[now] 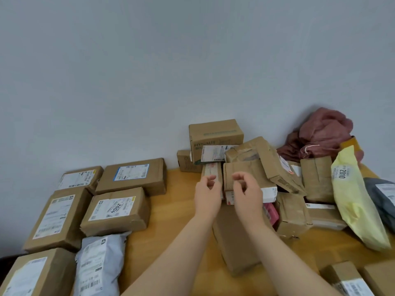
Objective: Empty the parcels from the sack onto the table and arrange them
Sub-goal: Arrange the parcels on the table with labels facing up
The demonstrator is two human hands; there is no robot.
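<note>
A jumbled heap of brown cardboard parcels [267, 165] lies on the wooden table [171, 221] at centre right. My left hand [207, 195] and my right hand [245, 195] hover side by side just in front of a small brown parcel [243, 169] in the heap, fingers loosely curled, holding nothing. The crumpled dark red sack [320, 133] lies against the wall behind the heap. On the left, several labelled boxes [117, 208] and a grey-white mailer bag [96, 263] lie in neat rows.
A yellow mailer bag [352, 201] and a dark grey bag [382, 199] lean at the right. A long brown box [237, 242] lies under my forearms. More boxes [350, 280] sit at the bottom right corner. A plain wall rises behind.
</note>
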